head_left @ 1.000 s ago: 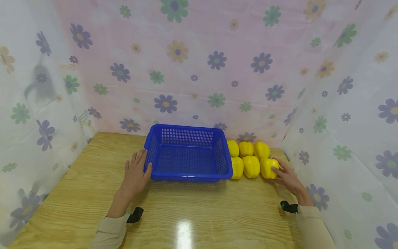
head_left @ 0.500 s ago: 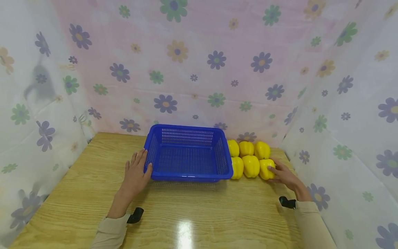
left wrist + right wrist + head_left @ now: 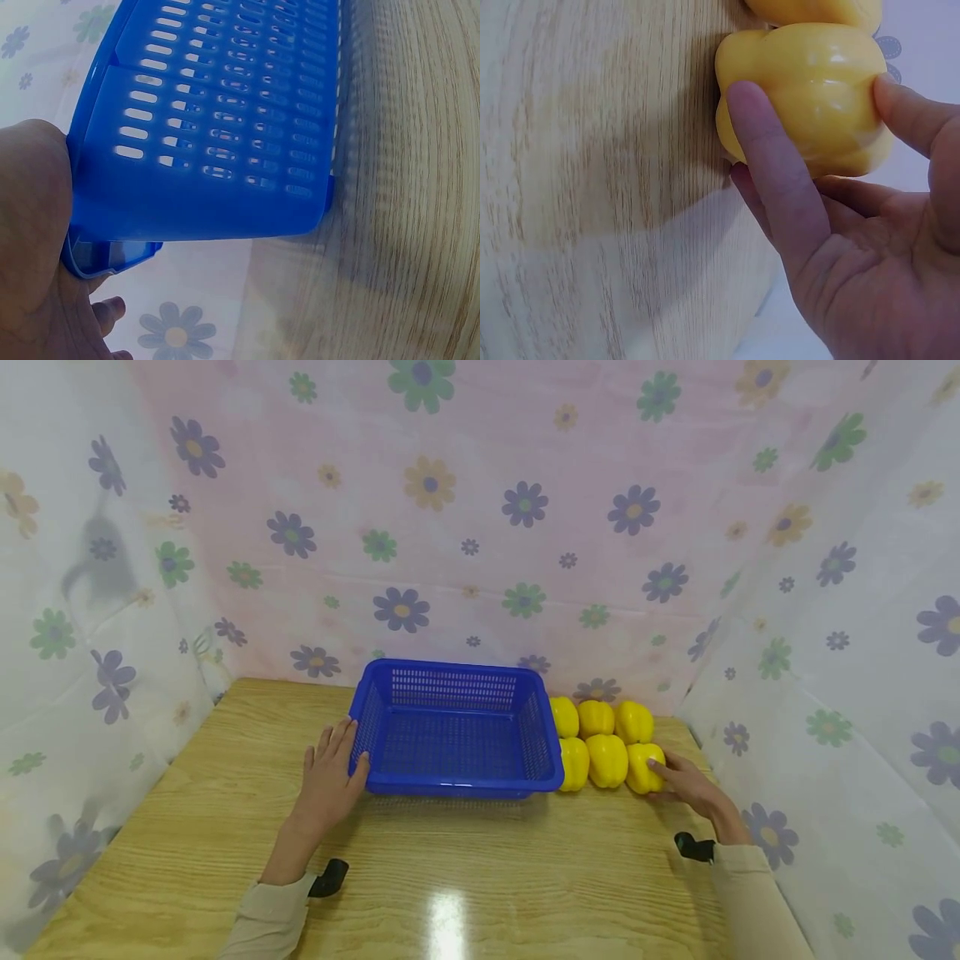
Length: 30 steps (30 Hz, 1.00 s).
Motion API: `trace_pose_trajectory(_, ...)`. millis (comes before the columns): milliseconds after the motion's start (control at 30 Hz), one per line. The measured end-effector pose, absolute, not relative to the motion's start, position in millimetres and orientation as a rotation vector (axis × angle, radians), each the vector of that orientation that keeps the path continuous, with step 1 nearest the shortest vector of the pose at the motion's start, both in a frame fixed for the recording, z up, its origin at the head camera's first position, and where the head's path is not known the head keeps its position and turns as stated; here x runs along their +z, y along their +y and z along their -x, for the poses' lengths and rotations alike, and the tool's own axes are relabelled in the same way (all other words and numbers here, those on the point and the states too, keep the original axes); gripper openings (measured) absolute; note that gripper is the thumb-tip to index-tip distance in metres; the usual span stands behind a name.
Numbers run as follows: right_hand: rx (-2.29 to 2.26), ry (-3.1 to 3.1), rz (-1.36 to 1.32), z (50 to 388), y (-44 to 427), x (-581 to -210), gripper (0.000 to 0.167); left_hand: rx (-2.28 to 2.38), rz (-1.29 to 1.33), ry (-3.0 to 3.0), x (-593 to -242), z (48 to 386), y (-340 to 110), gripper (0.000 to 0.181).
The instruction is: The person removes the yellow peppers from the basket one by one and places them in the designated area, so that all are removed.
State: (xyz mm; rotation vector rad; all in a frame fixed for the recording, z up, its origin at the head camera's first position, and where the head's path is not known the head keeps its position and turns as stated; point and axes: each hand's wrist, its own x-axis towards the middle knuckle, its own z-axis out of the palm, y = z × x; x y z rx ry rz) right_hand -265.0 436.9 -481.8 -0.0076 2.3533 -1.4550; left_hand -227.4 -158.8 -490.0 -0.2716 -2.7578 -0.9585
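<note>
A blue plastic basket (image 3: pixel 450 787) with slotted walls stands upright on the wooden table. My left hand (image 3: pixel 324 781) rests against its left rim near the front corner, fingers fairly straight; the left wrist view shows that hand (image 3: pixel 37 247) beside the rim of the basket (image 3: pixel 202 202). At the right end of the front row, my right hand (image 3: pixel 688 785) holds a yellow bell pepper (image 3: pixel 642 768) between thumb and fingers. In the right wrist view this pepper (image 3: pixel 810 97) sits at the table surface, with fingers (image 3: pixel 780 172) along its side.
Several more yellow bell peppers (image 3: pixel 606 762) stand in two rows just right of the basket, the leftmost partly hidden by its rim. Flower-printed curtains (image 3: pixel 472 568) enclose the back and both sides of the table (image 3: pixel 570 885).
My right hand has shifted slightly left with the pepper, bringing it against its neighbour in the front row; then it stays there. The left hand and basket hold still.
</note>
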Motion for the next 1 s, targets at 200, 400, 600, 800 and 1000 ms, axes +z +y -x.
trace_pose_trajectory(200, -1.446, 2.370, -0.001, 261.5, 432.7, -479.8, 0.076, -0.953, 0.266, -2.774, -491.5, 228.6, -159.5, 0.064)
trace_pose_trajectory(400, -1.401, 2.398, -0.026, 261.0, 432.7, -480.2, 0.079, -0.943, 0.272, -2.759, -490.2, 228.2, -159.5, 0.063)
trace_pose_trajectory(600, -1.273, 2.455, -0.092, 259.7, 434.9, -472.0, 0.088, -0.874, 0.281, -2.750, -486.8, 225.5, -161.5, 0.061)
trace_pose_trajectory(800, -1.074, 2.715, 0.002, 250.9, 428.4, -454.8, 0.086, -0.921, 0.288, -2.714, -484.8, 227.6, -168.4, 0.061)
trace_pose_trajectory(1000, -0.949, 2.996, 0.234, 240.3, 418.3, -439.5, 0.076, -1.035, 0.309, -2.626, -490.1, 234.7, -188.6, 0.059)
